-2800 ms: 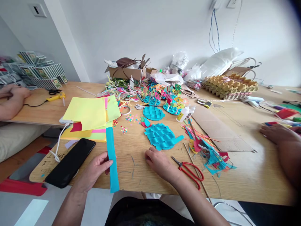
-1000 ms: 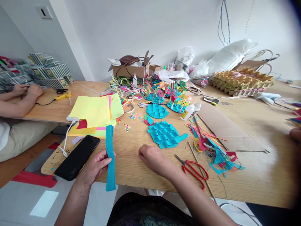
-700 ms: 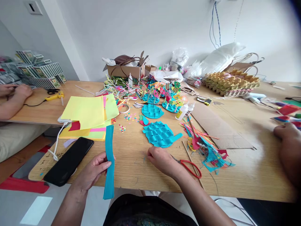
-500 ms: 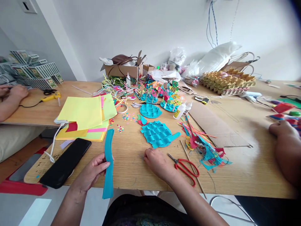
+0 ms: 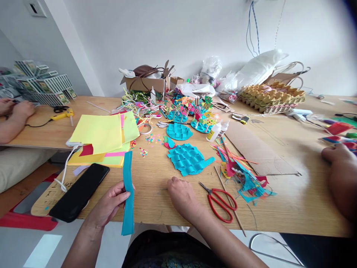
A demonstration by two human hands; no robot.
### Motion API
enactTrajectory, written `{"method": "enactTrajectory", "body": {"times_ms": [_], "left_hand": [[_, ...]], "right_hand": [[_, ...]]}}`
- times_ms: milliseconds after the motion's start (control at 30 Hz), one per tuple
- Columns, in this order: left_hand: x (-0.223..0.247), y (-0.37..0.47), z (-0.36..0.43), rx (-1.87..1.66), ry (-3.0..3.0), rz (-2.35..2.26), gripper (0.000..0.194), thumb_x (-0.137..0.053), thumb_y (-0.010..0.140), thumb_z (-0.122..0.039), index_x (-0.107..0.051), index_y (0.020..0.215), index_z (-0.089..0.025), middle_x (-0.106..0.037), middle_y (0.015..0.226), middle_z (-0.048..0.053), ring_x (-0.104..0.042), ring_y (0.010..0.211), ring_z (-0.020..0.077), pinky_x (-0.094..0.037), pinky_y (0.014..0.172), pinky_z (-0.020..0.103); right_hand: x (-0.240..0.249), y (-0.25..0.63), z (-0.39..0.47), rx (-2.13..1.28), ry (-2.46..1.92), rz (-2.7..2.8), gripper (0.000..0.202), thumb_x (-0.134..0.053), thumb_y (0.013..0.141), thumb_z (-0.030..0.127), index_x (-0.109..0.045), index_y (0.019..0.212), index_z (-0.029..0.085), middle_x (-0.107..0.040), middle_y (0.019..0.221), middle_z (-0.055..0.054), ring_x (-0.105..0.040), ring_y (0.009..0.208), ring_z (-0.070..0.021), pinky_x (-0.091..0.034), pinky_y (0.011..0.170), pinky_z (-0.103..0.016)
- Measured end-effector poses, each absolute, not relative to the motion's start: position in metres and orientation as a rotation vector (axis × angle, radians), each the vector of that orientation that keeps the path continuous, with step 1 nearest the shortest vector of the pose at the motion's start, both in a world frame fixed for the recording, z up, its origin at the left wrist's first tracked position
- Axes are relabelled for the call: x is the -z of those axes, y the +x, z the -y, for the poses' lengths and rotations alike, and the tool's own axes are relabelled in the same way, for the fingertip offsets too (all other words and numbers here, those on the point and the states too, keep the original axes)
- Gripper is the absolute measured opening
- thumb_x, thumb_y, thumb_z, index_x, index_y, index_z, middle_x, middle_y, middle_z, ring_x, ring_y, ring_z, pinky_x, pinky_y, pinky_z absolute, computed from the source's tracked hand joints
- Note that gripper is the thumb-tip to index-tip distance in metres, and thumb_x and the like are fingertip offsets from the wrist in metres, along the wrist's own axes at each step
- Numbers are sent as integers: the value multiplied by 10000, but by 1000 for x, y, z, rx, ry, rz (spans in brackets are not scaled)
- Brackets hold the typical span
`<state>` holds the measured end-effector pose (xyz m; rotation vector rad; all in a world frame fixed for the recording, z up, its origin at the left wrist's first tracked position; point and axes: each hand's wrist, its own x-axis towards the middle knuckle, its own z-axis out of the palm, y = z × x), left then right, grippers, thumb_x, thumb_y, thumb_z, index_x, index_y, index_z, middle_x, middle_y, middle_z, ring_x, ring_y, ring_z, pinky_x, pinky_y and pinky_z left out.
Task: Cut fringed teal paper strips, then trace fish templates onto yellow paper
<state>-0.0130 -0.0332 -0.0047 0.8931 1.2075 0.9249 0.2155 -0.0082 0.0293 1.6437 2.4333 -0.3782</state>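
My left hand (image 5: 115, 201) pinches a bundle of blue paper strips (image 5: 128, 193) upright near the front edge of the table. My right hand (image 5: 182, 195) rests on the wood with its fingers curled under; whatever is inside them, if anything, is hidden. Just beyond it lies a woven blue paper piece (image 5: 186, 159) with one strip sticking out to the right. A second blue woven piece (image 5: 179, 131) sits farther back. Red-handled scissors (image 5: 221, 203) lie to the right of my right hand, partly over a thin wooden stick (image 5: 240, 221).
Yellow paper sheets (image 5: 97, 132) and a black phone (image 5: 80, 191) lie at left. Glue bottles (image 5: 214, 132), paper scraps (image 5: 248, 182) and a cardboard strip (image 5: 259, 154) lie at right. Co-workers' hands show at the far left (image 5: 23, 111) and right (image 5: 338, 156).
My right hand has shifted slightly left across the table. My left hand still holds the blue strips in nearly the same place.
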Motion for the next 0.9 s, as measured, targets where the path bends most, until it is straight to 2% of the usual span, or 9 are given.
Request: {"method": "enactTrajectory", "body": {"times_ms": [133,267,367,700,900], "left_hand": [[8,-14,34,-932,895,-1181,250,-714,602,-339,-658,784,-177,-542,614,-22,-419,538,105,-326,505,209],[11,-16,34,-933,903,-1170,246,-705,625,-331,-656,810,-176,-543,634,-21,-421,541,105,-327,510,209],[12,-17,34,-935,884,-1159,243,-710,627,-324,-653,808,-172,-539,637,-20,-423,542,102,-332,512,206],[11,-16,34,-957,857,-1120,250,-722,625,-323,-656,812,-171,-528,640,-20,-414,550,94,-332,514,198],[12,-17,33,-954,857,-1121,251,-727,617,-330,-655,801,-174,-526,626,-28,-386,545,87,-317,508,185]], "right_hand": [[-27,216,8,351,1574,-2486,260,-394,787,13,-605,920,85,-636,896,-161,-632,790,-247,-459,616,-302],[-25,216,2,340,1451,-2615,223,-379,846,88,-584,920,131,-636,913,-109,-622,808,-209,-456,651,-277],[-25,211,-3,330,1326,-2700,180,-418,841,116,-580,914,147,-633,923,-82,-620,794,-199,-455,633,-265],[-26,204,-2,265,1122,-2788,197,-419,827,56,-590,903,118,-627,869,-96,-612,782,-199,-450,678,-285],[-28,211,-5,268,1115,-2789,201,-415,811,44,-583,893,115,-628,861,-99,-609,762,-195,-438,653,-278]]}}
